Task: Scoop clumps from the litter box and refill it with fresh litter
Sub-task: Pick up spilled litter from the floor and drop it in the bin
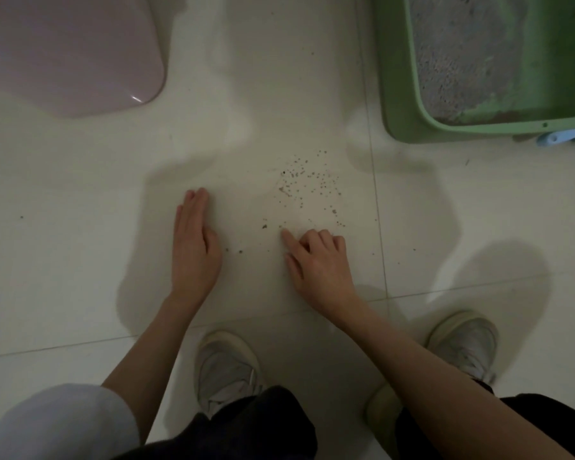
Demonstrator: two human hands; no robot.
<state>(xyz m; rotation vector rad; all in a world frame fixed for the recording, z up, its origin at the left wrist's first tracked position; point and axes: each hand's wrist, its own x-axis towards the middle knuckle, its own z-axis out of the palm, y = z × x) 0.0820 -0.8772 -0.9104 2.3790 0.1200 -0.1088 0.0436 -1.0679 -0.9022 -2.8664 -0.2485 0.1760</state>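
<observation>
Litter box [399, 94] sits at upper right on the tile floor [80, 260], with spilled litter grains [306, 187] scattered just beside it. Left hand [195, 247] stands flat as a wall; right hand [316, 260], fingers curled and empty, rakes. Sweep grains leftward into one pile, with light, low strokes.

A glossy pale tiled floor [80, 227] with thin grout lines fills the dimly lit room, soft shadows pooling across it, and a pinkish lid [63, 51] lies at upper left.
</observation>
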